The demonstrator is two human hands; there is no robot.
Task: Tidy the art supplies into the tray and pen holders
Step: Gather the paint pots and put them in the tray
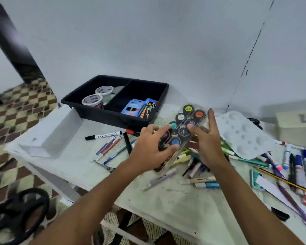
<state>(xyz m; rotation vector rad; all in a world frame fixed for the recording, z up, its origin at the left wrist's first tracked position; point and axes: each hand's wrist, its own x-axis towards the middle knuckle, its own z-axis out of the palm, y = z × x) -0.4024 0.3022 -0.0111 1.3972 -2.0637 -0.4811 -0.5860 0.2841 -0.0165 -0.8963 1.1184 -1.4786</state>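
A clear case of round paint pots (185, 121) is lifted over the middle of the table, tilted. My left hand (152, 147) grips its near left side, thumb under the blue pot. My right hand (208, 144) holds its right edge, thumb on a pot and index finger pointing up. Behind it the black two-part tray (97, 110) holds two white-lidded tubs (97, 97) on the left and blue boxes (140, 108) on the right. Loose pens and markers (201, 167) lie under my hands.
A white palette (242, 133) lies to the right, with more markers and a pencil (300, 167) beyond it. A whiteboard marker (104, 135), several pens and scissors (106, 167) lie left of my hands. A white box (48, 137) sits at the table's left end.
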